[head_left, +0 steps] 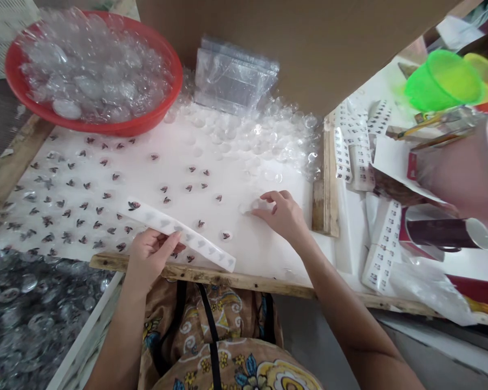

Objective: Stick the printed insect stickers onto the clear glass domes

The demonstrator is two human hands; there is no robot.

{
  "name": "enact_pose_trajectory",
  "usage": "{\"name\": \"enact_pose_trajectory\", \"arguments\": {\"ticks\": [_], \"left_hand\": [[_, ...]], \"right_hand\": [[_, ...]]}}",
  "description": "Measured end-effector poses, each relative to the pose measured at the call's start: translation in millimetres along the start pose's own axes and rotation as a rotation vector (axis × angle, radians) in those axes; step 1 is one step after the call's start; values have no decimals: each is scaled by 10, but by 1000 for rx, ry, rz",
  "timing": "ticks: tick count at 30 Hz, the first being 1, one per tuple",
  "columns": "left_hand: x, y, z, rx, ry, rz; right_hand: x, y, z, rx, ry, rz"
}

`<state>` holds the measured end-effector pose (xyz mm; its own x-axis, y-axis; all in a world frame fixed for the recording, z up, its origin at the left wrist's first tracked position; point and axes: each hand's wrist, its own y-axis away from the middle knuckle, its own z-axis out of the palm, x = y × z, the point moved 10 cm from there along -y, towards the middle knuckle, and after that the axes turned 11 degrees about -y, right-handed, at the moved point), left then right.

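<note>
My left hand (154,252) grips a white strip of stickers (195,241) between thumb and fingers, slanting across the near part of the white board (244,260). One dark printed figure shows at the strip's far left end; along the rest are faint grey marks. Over the board's right half, my right hand (282,214) has its thumb and forefinger curled around a small clear round piece (264,204), blurred at the fingertips. To its left and below lie clear rounds with a dark figure on each, such as a clear round with a figure (226,235).
A red basin (162,116) heaped with clear pieces stands at the back left. Loose clear rounds (247,135) cover the board's back. Wooden strips (247,281) edge it. At right are sticker sheets (382,254), a dark mug (442,233) and a green tub (442,81).
</note>
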<state>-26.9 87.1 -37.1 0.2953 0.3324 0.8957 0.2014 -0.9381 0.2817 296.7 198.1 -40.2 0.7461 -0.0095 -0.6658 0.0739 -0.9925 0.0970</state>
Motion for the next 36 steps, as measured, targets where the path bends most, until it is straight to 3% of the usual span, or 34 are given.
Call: {"name": "enact_pose_trajectory", "arguments": {"ticks": [3, 6, 8, 13, 20, 23, 26, 30, 36], "left_hand": [[-5, 2, -7, 9, 7, -3], [-24, -2, 4, 12, 21, -4], [-48, -6, 3, 24, 31, -11], [-60, -15, -7, 43, 30, 4], [-51, -14, -12, 40, 5, 9], [-54, -17, -17, 44, 6, 10], [-29, -17, -9, 36, 6, 21], [-6, -6, 4, 36, 5, 4], [-28, 0, 5, 38, 14, -4]], "right_hand": [[96, 78, -179, 72, 41, 7], [212, 169, -418, 221, 47, 3], [291, 213, -465, 250, 47, -12], [353, 234, -293, 135, 7, -72], [166, 204, -236, 47, -49, -119], [237, 191, -199, -16, -97, -45], [294, 177, -259, 5, -22, 37], [33, 71, -321, 87, 92, -30], [-491, -222, 143, -18, 117, -314]]}}
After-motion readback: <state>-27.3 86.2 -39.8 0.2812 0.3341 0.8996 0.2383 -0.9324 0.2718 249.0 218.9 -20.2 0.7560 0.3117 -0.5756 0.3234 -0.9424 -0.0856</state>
